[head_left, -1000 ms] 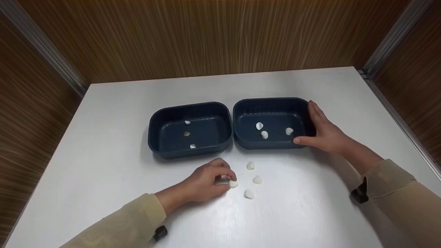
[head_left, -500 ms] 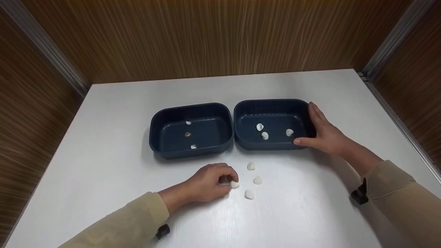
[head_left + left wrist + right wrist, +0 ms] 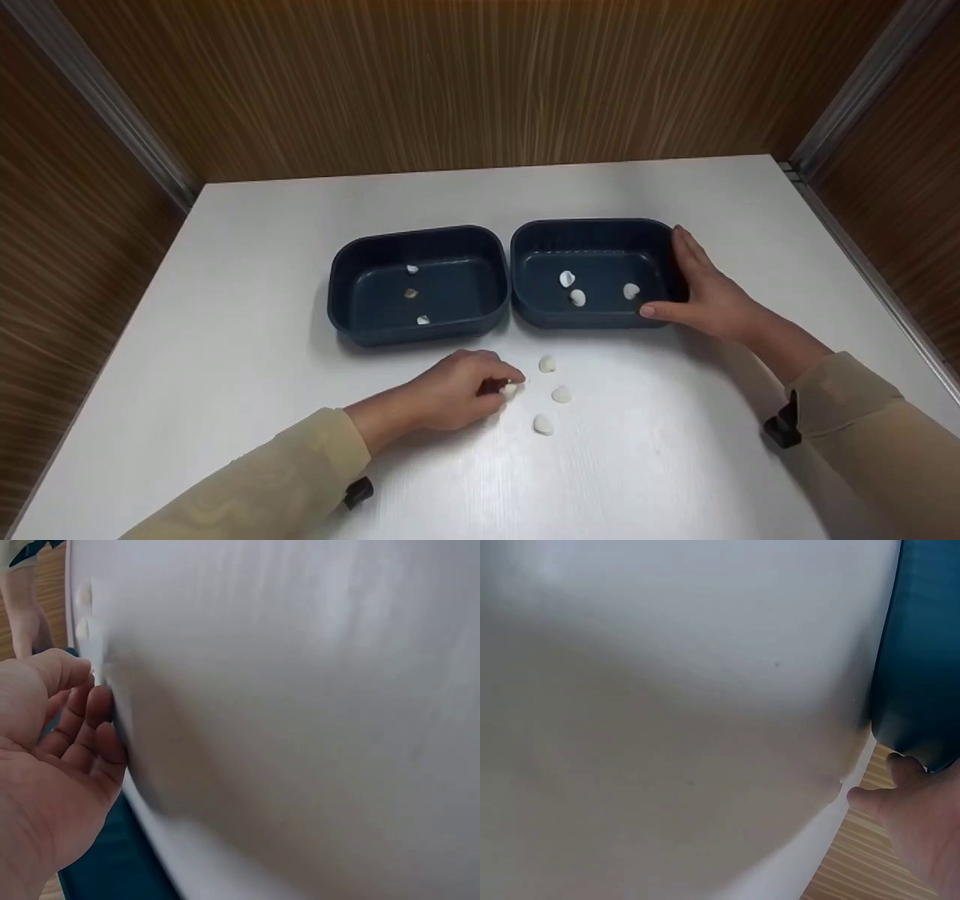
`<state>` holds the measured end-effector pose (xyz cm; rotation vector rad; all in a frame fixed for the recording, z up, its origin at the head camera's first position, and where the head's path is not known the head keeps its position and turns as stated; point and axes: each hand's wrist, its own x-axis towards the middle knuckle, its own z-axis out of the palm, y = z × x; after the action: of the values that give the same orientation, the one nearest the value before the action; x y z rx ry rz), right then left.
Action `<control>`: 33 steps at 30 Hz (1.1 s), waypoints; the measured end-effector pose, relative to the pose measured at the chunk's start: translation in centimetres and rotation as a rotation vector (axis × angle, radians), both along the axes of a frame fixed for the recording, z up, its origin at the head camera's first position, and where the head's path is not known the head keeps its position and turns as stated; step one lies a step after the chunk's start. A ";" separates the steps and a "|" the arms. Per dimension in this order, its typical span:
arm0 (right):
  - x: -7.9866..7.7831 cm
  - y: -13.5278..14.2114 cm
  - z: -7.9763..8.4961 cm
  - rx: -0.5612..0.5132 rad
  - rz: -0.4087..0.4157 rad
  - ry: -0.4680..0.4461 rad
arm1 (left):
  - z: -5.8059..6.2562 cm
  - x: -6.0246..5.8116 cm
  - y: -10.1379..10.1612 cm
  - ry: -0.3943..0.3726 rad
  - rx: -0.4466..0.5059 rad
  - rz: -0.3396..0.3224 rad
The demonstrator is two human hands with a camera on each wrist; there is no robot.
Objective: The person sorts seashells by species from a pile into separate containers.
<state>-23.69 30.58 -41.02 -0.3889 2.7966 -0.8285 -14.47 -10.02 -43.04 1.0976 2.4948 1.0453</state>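
In the head view my left hand is low over the white table, pinching a small white seashell between thumb and index finger. Three more pale seashells lie to its right: one nearest the boxes, a middle shell and a front shell. My right hand rests against the right end of the right navy box, fingers straight along the end wall and thumb at the front rim. That box has three white shells inside. In the left wrist view, the fingers mostly cover the pinched shell.
The left navy box stands beside the right one, holding two small white pieces and a brownish shell. Behind the white table rises a wood-grain panel, with similar panels at both sides.
My left hand has shifted slightly right and away from me; the pinched shell has turned and come a little nearer the boxes. The right hand keeps its place on the box.
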 end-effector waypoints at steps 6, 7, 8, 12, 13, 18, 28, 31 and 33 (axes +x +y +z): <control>0.1 -0.1 0.1 -0.015 0.010 0.008 | 2.3 -0.4 0.5 -0.051 0.059 0.033; 0.1 -0.1 0.1 -0.017 0.012 0.010 | 2.7 -0.6 0.6 -0.064 0.071 0.040; 0.1 -0.1 0.1 -0.019 0.013 0.011 | 3.2 -0.7 0.7 -0.076 0.080 0.048; 0.1 -0.1 0.0 -0.021 0.015 0.014 | 4.7 -1.6 0.9 -0.046 0.110 0.054; 0.1 -0.1 0.0 -0.021 0.015 0.015 | 5.0 -1.9 1.0 -0.036 0.118 0.056; 0.1 0.0 0.0 -0.014 0.014 0.020 | 6.8 -3.5 1.7 -0.037 0.154 0.088; 0.1 -0.1 0.0 -0.009 0.008 0.011 | 8.3 -7.8 4.0 -0.069 0.136 0.172; 0.1 -0.1 0.0 -0.006 0.007 0.010 | 8.3 -8.9 4.8 -0.077 0.119 0.183; 0.1 0.0 0.0 -0.007 0.007 0.010 | 8.2 -9.4 5.3 -0.078 0.101 0.188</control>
<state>-23.56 30.53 -40.99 -0.4055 2.8000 -0.8376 -23.86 -4.72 -34.84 0.8428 2.5457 1.2524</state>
